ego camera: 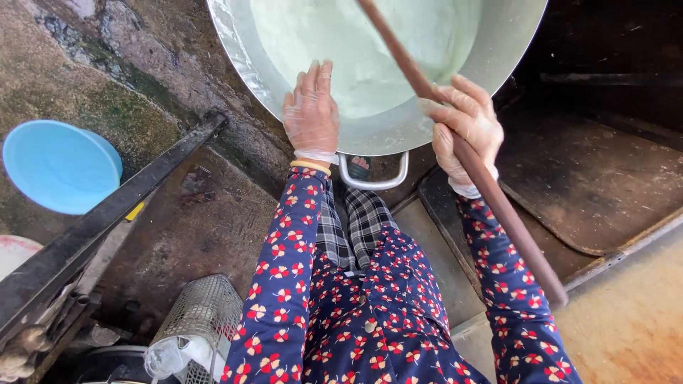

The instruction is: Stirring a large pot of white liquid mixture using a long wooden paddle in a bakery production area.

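One large metal pan [498, 43] holds a pale white liquid [341, 43], with one long brown stick [491, 192] slanting down into it. We see two gloved hands. The right hand [466, 124] has its grip closed around the stick just above the pan's near rim. The left hand [311, 114] lies flat, fingers spread, on the inner wall near the one handle [373, 178]. Further left sit one blue bowl [60, 165], one black bar [107, 213] and one wire basket [199, 313].
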